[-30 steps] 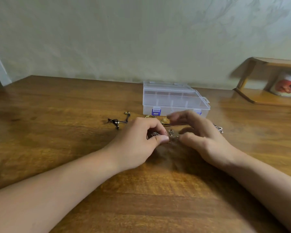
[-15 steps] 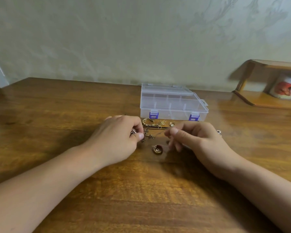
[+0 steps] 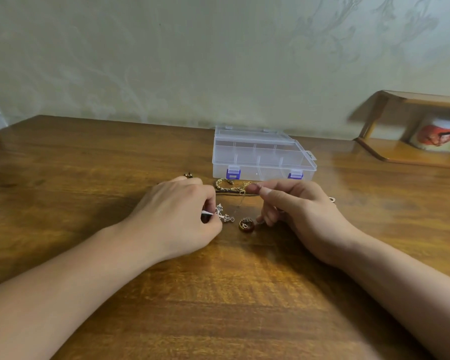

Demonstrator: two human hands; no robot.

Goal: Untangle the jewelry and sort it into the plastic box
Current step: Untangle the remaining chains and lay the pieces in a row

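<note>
Between the two hands at frame centre, a thin chain (image 3: 240, 203) slants from the right hand's (image 3: 296, 211) raised pinch down-left toward the silver charm (image 3: 222, 214) pinched by the left hand (image 3: 177, 216); the closed plastic box (image 3: 263, 157) sits just above.

Wooden table (image 3: 89, 165), pale patterned wall (image 3: 166, 61)

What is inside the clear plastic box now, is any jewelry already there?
Through the closed lid of the plastic box only divider walls show; the visible compartments look empty. The gold bracelet and brown ring pendant lie on the table. The back row is unclear.
</note>
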